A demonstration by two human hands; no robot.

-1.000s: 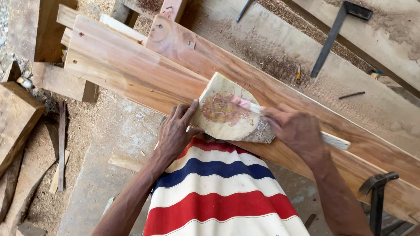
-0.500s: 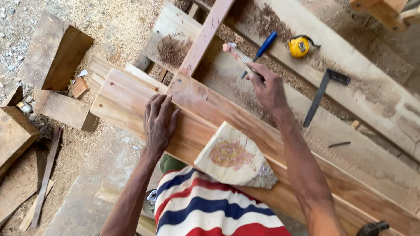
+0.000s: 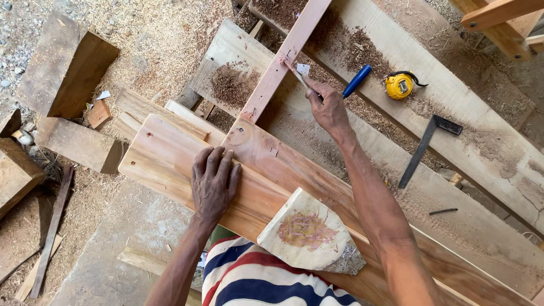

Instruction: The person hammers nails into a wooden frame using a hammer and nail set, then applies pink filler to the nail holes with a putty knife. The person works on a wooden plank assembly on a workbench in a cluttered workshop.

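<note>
Left hand (image 3: 214, 180) flat and open, palm down on wide reddish-brown wooden plank (image 3: 170, 161), fingers spread, gripping nothing. Right hand (image 3: 327, 107) farther off and to the right, closed around thin pale pencil (image 3: 297, 75), tip touching narrow pinkish wooden batten (image 3: 286, 56) lying across the plank's far edge. Just right of that hand, blue-handled tool (image 3: 357, 80) (only the handle clear) on sawdust-covered pale worktop (image 3: 464, 113). Farther right, yellow round tape measure (image 3: 399, 85); near it, dark metal try square (image 3: 425, 147). Near edge of plank: irregular pale wooden offcut with pinkish stain (image 3: 309, 235). Left side, chunky wood blocks (image 3: 65, 68) on sawdust-strewn floor (image 3: 153, 34).
</note>
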